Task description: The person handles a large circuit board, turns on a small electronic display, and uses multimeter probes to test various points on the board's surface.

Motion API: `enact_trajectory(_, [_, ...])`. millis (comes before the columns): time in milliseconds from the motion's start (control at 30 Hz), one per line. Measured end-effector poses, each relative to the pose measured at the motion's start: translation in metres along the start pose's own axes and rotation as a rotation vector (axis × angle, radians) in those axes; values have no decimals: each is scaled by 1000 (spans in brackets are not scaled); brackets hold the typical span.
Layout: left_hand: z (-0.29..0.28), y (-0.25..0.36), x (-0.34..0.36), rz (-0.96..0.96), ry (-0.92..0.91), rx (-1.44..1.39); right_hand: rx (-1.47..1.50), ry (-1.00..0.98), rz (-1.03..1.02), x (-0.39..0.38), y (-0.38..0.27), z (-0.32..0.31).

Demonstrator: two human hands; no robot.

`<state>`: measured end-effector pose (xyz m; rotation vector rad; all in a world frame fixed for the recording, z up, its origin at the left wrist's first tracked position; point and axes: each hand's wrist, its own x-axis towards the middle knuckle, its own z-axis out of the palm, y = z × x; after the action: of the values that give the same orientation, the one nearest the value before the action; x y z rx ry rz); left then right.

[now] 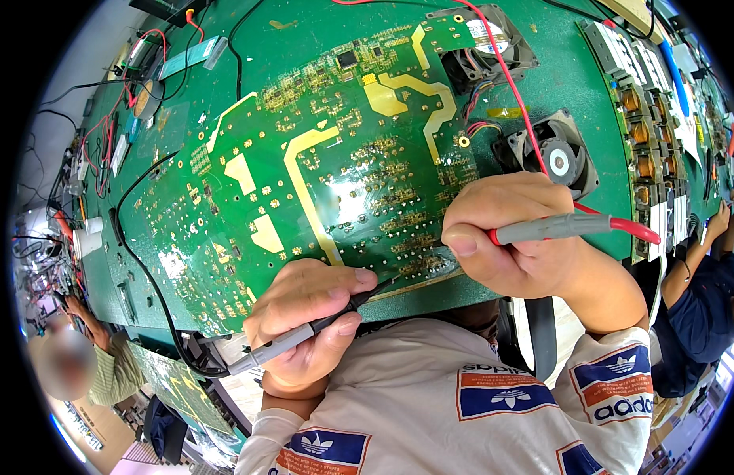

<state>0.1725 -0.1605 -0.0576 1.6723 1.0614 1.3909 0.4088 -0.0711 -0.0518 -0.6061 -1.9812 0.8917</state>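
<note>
A large green circuit board (268, 146) with gold pads, traces and rows of solder joints lies in front of me. My left hand (300, 313) is at its near edge, closed around a grey and black test probe (276, 348). That probe's thin tip points right, over the solder joints near the edge; whether it touches cannot be made out. Over the board's near right corner, my right hand (521, 229) grips a grey and red test probe (553, 228). Its tip is hidden behind my fingers.
Two black fans (559, 162) (494, 51) sit by the board's right side. A red lead (513, 87) crosses there; a black lead (129, 245) curves along the left. Another board with copper coils (640, 131) stands far right. Other people (699, 293) (114, 372) are on both sides.
</note>
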Motion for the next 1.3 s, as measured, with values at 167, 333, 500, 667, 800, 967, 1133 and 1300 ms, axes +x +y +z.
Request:
enact_trajectory(167, [0,1,0,0,0,-1,-10,-12,1,1,-1,-1])
enact_trajectory(333, [0,0,0,1,-2,-20,-8,-6,31,2,-3,-2])
enact_trajectory(500, [0,-1,0,9,-4,-14,-7,-5,3,1,-1,-1])
enact_trajectory(667, [-1,-1,1,19,-14,-11,0,-8,6,1,-1,-1])
enact_trajectory(800, [-1,-2,1,22,-16,-15,8,-18,12,1,-2,-1])
enact_trajectory(967, [-1,-1,1,21,-15,-18,-13,-2,-13,1,-1,0])
enact_trajectory(1133, [-1,-2,0,16,-7,-20,-5,-7,-14,1,-1,0])
enact_trajectory(1300, [1,-1,0,7,6,-28,0,-13,-7,1,-1,-1])
